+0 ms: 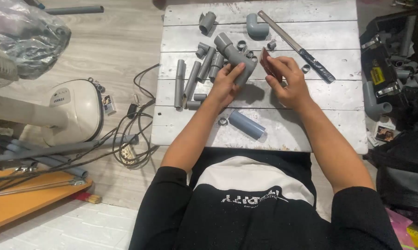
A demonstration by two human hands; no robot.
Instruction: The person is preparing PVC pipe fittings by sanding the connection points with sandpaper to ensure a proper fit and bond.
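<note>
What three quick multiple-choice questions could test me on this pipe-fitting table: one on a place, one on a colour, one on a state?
1. Where does the loose short pipe lie?
A. On the table, nearer the person than the hands
B. On the floor
C. Inside the toolbox

2. What colour is the fitting in the left hand?
A. White
B. Grey
C. Orange

3. What is the right hand doing?
A. Resting flat and empty
B. Pinching a small reddish-brown sheet
C. Gripping the saw

Answers: A, it lies on the white boards below the hands; B, the fitting is grey; B, fingers pinch the sheet beside the fitting.

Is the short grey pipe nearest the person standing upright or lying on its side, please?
Lying on its side: the short grey pipe rests lengthwise on the white table.
</note>
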